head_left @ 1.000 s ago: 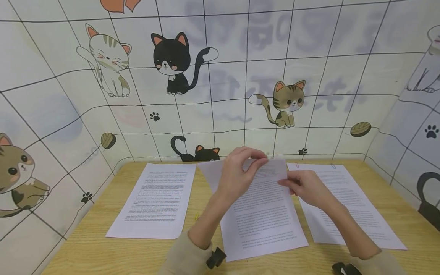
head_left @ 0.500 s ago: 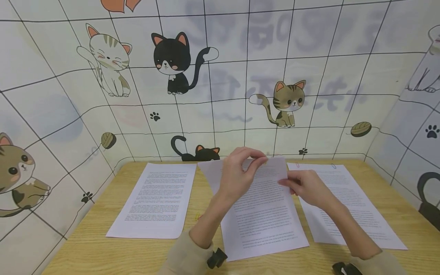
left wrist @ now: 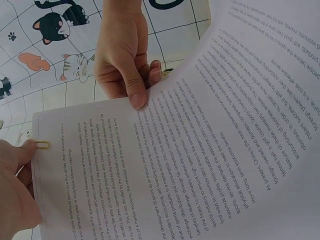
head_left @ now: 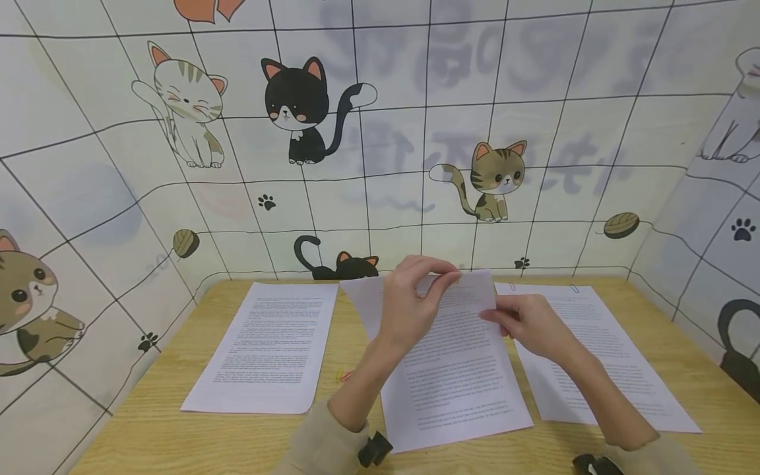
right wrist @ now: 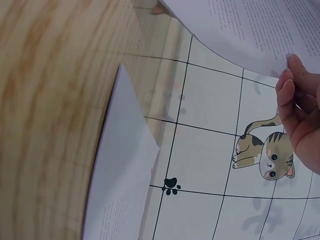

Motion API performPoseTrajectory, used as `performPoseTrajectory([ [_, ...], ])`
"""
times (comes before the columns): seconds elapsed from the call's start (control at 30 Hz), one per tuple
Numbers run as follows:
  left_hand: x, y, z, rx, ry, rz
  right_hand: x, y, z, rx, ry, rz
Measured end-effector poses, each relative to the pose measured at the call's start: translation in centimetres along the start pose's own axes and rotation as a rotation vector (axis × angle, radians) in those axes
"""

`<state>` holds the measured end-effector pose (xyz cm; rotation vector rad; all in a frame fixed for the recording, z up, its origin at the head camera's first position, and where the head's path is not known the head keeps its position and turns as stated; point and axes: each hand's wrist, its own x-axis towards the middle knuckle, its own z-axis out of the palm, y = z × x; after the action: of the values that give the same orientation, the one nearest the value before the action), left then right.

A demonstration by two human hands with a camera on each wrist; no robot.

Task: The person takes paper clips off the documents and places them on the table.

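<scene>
Printed sheets of paper (head_left: pixel 457 389) are held up in the middle of the table, their top edge raised and the lower edge near the table. My left hand (head_left: pixel 410 303) is at the top edge, thumb and fingers pinching a yellow paper clip (left wrist: pixel 43 145) that sits over that edge in the left wrist view. Lower down, my right hand (head_left: pixel 528 323) pinches the right edge of the sheets between thumb and fingers. How many sheets are there, I cannot tell.
More printed paper (head_left: pixel 267 349) lies at the left. At the right is another printed stack (head_left: pixel 605 363), with a pink paper clip (head_left: pixel 513 287) and a second clip (head_left: pixel 574 289) on its top edge. Loose yellow and red paper clips (head_left: pixel 342 376) lie beside my left forearm. A cat-patterned cloth (head_left: pixel 392 152) surrounds the table.
The top right corner of the held sheets has risen slightly. Both hands keep nearly the same place and grip. More of the loose clips shows beside my left forearm.
</scene>
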<state>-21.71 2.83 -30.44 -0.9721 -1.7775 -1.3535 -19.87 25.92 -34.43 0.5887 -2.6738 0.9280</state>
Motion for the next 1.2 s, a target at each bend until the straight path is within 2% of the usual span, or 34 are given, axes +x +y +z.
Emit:
performPoseTrajectory([
  [0.27,0.0,-0.1,0.0,-0.008,0.020,0.047,0.0,-0.1,0.0,-0.012,0.004,-0.011],
  [0.53,-0.1,-0.1,0.2,-0.023,0.040,0.023,0.0,-0.1,0.0,-0.012,-0.003,0.002],
  [0.7,-0.1,-0.1,0.1,-0.068,0.055,0.008,0.0,0.0,0.0,-0.004,-0.006,-0.004],
  [1.0,0.4,0.7,-0.6,-0.134,0.078,0.014,0.0,0.2,-0.1,-0.001,-0.003,0.005],
  [1.2,0.6,1.0,-1.2,-0.156,0.069,-0.019,-0.1,0.2,-0.3,0.001,-0.002,0.027],
])
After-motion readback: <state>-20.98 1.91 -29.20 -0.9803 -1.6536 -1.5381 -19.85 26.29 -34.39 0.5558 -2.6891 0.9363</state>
